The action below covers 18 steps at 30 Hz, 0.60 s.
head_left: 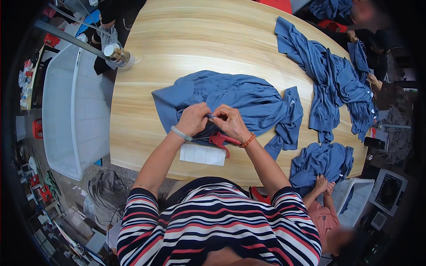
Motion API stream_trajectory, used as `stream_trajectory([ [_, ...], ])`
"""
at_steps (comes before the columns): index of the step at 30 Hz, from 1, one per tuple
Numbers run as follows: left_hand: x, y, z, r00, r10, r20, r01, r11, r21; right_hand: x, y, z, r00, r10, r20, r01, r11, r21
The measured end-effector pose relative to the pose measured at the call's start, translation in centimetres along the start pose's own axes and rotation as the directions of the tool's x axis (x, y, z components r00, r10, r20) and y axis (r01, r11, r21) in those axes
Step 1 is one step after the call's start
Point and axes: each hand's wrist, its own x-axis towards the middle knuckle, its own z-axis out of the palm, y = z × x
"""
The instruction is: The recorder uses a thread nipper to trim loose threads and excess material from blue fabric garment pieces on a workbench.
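A blue long-sleeved garment (242, 95) lies bunched on the wooden table in front of me. My left hand (194, 119) is closed, pinching a small fold of its cloth near the wide flat band at the left end. Close beside it, my right hand (230, 123) pinches the same fold, fingertips almost meeting the left ones. A red tool with a curved handle (220, 140) lies under my right wrist, partly on the garment; its exact kind is unclear. Just below it rests a white sheet marked off in panels (203, 154).
More blue garments (330, 82) are heaped along the table's right side, with another pile (321, 162) under a co-worker's hands (325, 185). A second person handles blue cloth at the far right. A jar (119, 56) stands at the left edge, near a large white tub (77, 106).
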Motion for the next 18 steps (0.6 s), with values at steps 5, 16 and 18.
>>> stream_trajectory([
  [5, -0.2, 0.6, 0.9, 0.982, 0.075, -0.174, -0.062, 0.995, 0.081, 0.7, 0.9, -0.6, 0.979, 0.191, 0.065, -0.202, 0.936, 0.288],
  [16, -3.3, -0.9, 4.4, 0.848, -0.468, 0.248, 0.489, 0.511, -0.707, 0.3, -1.7, -0.7, 0.982, 0.187, 0.029, -0.186, 0.917, 0.352],
  [18, -2.7, 0.7, 2.4, 0.911, -0.373, 0.175, 0.368, 0.547, -0.752, 0.3, -1.8, -1.6, 0.984, 0.173, -0.043, -0.158, 0.958, 0.240],
])
